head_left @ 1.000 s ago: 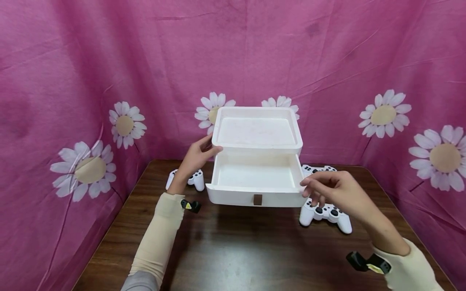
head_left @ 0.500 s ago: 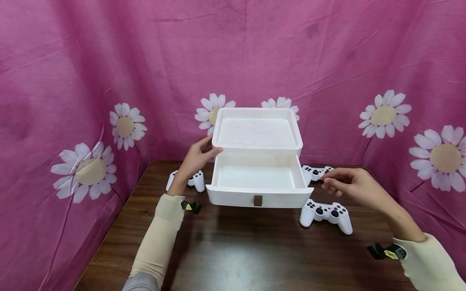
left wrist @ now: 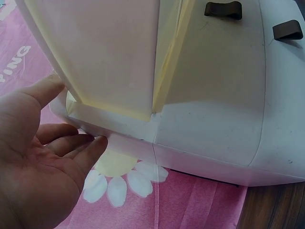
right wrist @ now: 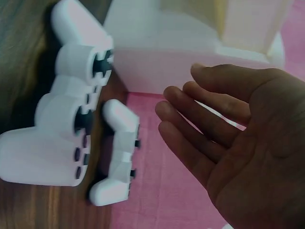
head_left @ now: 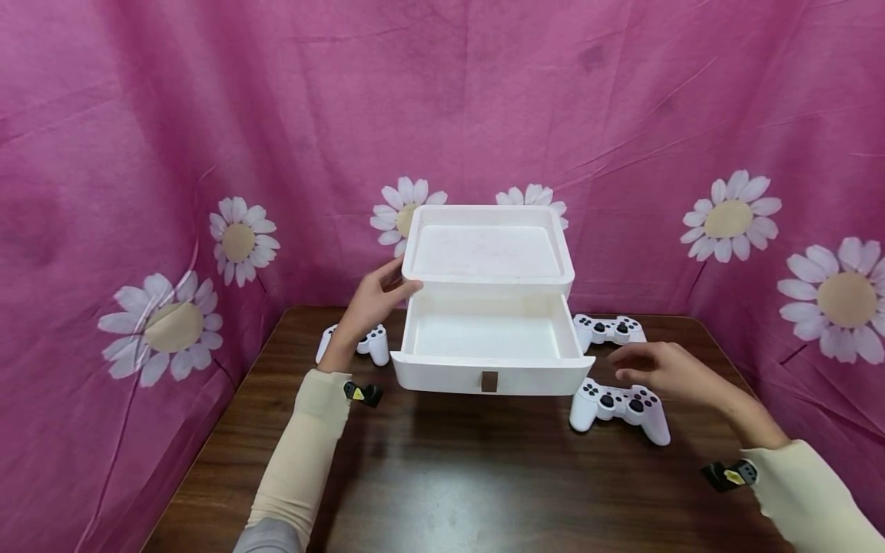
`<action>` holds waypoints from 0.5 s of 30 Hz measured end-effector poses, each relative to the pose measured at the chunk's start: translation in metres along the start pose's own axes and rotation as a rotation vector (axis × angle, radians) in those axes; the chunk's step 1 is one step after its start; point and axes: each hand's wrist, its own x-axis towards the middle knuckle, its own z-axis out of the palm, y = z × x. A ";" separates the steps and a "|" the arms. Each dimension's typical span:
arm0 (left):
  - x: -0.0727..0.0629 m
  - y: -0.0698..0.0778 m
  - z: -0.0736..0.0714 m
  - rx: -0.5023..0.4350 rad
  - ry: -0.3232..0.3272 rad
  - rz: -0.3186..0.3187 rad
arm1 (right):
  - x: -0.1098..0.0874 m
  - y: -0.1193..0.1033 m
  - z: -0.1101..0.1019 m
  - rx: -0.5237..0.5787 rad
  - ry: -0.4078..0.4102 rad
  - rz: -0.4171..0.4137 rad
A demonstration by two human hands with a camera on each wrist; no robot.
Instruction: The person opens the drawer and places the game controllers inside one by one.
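A white drawer organizer (head_left: pixel 488 253) with a tray-like top stands on the table, its upper drawer (head_left: pixel 484 376) pulled out and bare inside. At its left front corner, my left hand (head_left: pixel 373 299) holds the body, thumb on the front edge and fingers along the side. My right hand (head_left: pixel 667 372) hovers with loosely bent fingers and holds nothing. Just below it lies a white game controller (head_left: pixel 618 407); a second controller (head_left: pixel 608 330) is farther back, beside the organizer. The right wrist view shows the fingers (right wrist: pixel 190 114) apart from both controllers.
Another white controller (head_left: pixel 373 343) lies left of the organizer, partly behind my left forearm. Two lower drawer tabs (left wrist: pixel 224 10) show in the left wrist view. A pink flowered cloth (head_left: pixel 456 107) encloses the back and sides of the dark wooden table (head_left: pixel 442 476).
My right hand has let go of the drawer front's right end and moved right, then a little down toward the nearer controller. My left hand and the drawer have stayed put.
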 end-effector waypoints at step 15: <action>-0.002 0.000 0.000 -0.003 0.004 0.000 | 0.003 0.020 0.034 -0.040 -0.285 -0.021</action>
